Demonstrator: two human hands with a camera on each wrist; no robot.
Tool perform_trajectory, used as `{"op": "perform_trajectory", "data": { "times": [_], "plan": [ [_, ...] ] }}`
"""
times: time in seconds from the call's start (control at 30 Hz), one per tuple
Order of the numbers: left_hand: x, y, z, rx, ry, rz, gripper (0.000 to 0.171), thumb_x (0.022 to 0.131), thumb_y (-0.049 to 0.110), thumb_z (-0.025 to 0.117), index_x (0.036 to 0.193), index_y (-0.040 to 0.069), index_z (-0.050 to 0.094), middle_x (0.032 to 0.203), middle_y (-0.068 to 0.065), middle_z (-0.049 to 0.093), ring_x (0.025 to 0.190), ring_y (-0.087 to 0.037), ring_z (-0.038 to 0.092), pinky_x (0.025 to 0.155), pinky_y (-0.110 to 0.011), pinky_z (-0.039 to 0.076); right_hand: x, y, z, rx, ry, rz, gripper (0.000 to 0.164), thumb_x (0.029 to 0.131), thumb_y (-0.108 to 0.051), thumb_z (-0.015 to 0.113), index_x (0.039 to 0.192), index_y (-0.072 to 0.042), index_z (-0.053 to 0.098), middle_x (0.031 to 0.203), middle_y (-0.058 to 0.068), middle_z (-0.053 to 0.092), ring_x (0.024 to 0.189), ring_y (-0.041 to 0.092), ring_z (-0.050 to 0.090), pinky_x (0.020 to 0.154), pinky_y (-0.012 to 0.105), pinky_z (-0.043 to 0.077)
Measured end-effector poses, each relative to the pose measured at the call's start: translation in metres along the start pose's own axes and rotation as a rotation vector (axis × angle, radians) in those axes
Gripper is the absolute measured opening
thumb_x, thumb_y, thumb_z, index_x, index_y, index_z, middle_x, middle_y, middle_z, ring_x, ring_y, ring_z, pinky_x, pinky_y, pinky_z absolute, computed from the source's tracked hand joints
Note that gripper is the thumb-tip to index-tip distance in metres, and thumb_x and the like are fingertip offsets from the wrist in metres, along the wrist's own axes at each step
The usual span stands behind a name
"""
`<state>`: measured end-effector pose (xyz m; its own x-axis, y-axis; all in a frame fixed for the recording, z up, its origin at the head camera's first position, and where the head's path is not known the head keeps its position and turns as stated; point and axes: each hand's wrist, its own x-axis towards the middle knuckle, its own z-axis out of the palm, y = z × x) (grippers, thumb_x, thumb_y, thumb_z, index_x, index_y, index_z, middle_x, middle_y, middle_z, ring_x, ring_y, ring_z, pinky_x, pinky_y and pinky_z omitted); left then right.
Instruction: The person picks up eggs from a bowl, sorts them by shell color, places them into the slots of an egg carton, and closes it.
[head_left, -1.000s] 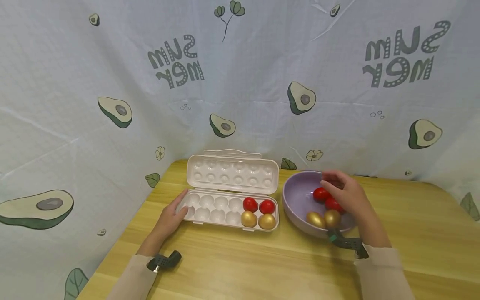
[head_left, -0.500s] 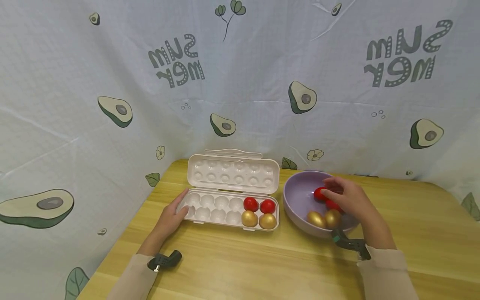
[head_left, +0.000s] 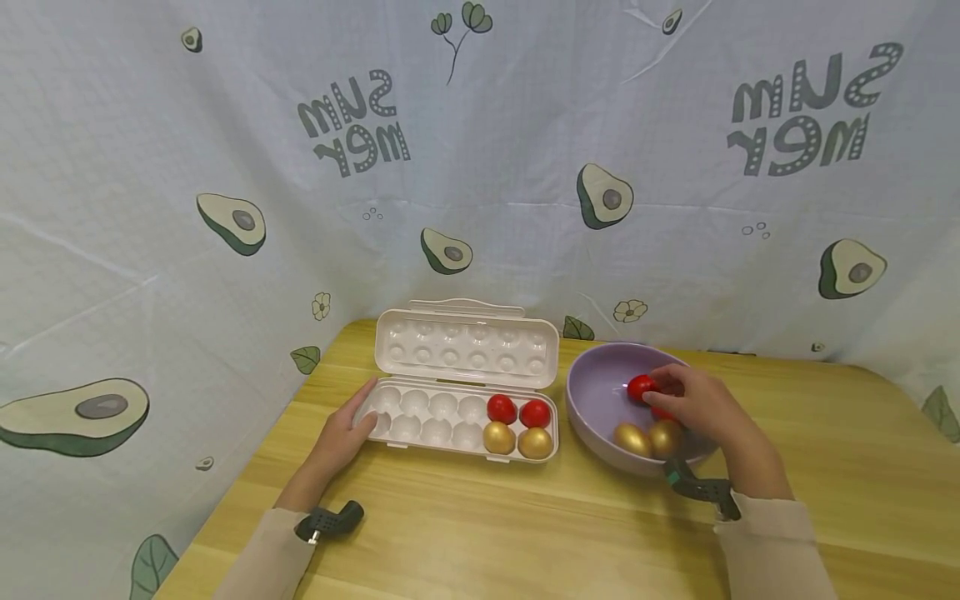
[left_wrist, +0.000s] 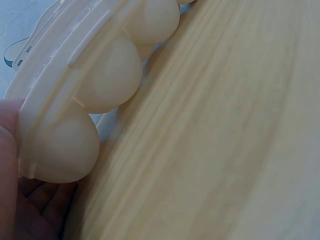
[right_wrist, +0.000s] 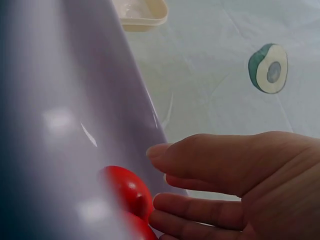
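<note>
In the head view my left hand (head_left: pixel 339 442) grips the left end of an open white egg box (head_left: pixel 465 315). The left wrist view has the thumb at its rim and the other fingers below its rounded cups (left_wrist: pixel 67 145). My right hand (head_left: pixel 701 406) reaches over the right side of a purple bowl (head_left: pixel 600 375), fingers slightly bent. Its fingertips lie right at a red egg (head_left: pixel 641 387) in the bowl. A second red egg (right_wrist: pixel 140 227) is partly hidden under that hand. Two gold eggs (head_left: pixel 632 438) rest at the bowl's near side.
Two red eggs (head_left: pixel 501 408) and two gold eggs (head_left: pixel 535 442) fill the right end of the box; its lid (head_left: pixel 465 346) leans back. Behind the wooden table (head_left: pixel 487 525) hangs a white cloth (head_left: pixel 510 183) with avocado prints.
My right hand has come down lower into the bowl, its fingertips now closer to the red eggs. The left hand and the egg box have stayed in place.
</note>
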<state>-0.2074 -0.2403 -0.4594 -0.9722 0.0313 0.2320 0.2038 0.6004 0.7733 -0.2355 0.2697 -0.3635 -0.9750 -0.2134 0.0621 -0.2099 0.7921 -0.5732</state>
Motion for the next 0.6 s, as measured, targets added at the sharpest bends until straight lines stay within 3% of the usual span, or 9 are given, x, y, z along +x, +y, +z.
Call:
{"op": "perform_trajectory", "data": {
  "times": [0.6],
  "plan": [
    [-0.0011,0.0009,-0.0001,0.012,0.001,0.022,0.057,0.095,0.011,0.053,0.149,0.005,0.035,0.149,-0.021,0.037,0.136,-0.041,0.034,0.113,-0.053,0.025,0.0015,0.0065,0.0027,-0.018,-0.046,0.027,0.036,0.085,-0.016,0.071,0.112,0.006,0.064,0.106,0.023,0.065,0.098,0.038,0.061,0.085,0.054,0.052]
  ]
}}
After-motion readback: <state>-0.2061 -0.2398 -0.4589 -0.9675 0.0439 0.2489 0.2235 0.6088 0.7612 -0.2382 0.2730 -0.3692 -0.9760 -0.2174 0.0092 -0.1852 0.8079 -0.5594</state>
